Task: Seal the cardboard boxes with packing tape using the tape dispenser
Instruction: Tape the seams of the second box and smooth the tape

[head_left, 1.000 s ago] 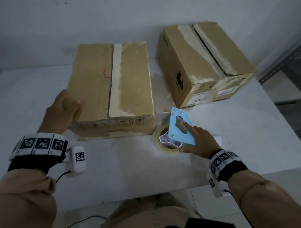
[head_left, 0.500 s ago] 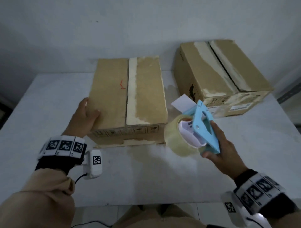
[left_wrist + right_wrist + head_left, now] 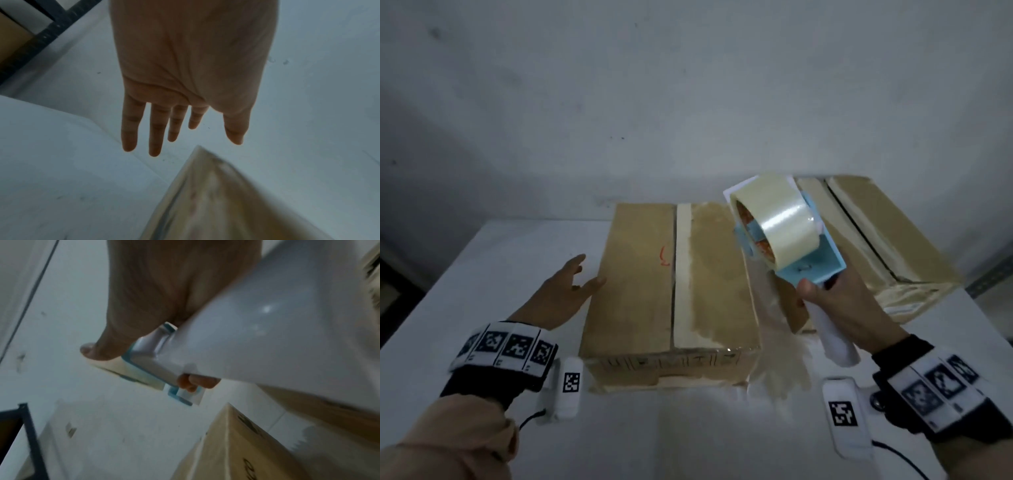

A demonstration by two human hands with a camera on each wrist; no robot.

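Two cardboard boxes on the white table (image 3: 482, 260): near box (image 3: 640, 284) at centre, flaps closed, pale strip along its top seam; far box (image 3: 887, 233) to the right, angled, partly hidden by the dispenser. One tape dispenser (image 3: 808, 260), blue frame, white handle, one clear tape roll (image 3: 774, 219), was held up above the gap between boxes. Right hand (image 3: 849, 308) gripped the handle. Left hand (image 3: 561, 294) was spread wide, fingers straight, just beside the near box's left edge; contact unclear. Black shelf frame (image 3: 41, 40) stood at the left.
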